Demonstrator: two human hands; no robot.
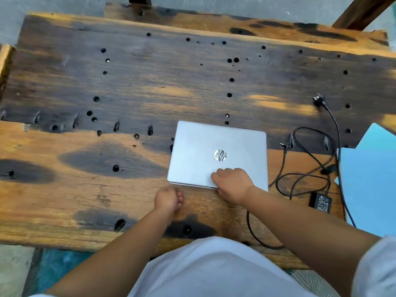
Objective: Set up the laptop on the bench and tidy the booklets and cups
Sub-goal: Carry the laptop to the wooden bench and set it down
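A silver laptop (205, 151) lies closed on the wooden bench (85, 189), right of the middle. My right hand (233, 185) grips the near edge of its lid, fingers on top. Just in front of the laptop's near left corner, my left hand (168, 199) rests on the bench with its fingers curled, holding nothing. Light blue booklets (368, 181) lie at the right edge of the bench. No cups are in view.
A black charger brick (320, 202) and its looped cable (304, 179) lie between the laptop and the booklets, with the plug (319, 100) farther back. The bench top is stained and full of drilled holes. A wooden beam (360, 11) leans at the back right.
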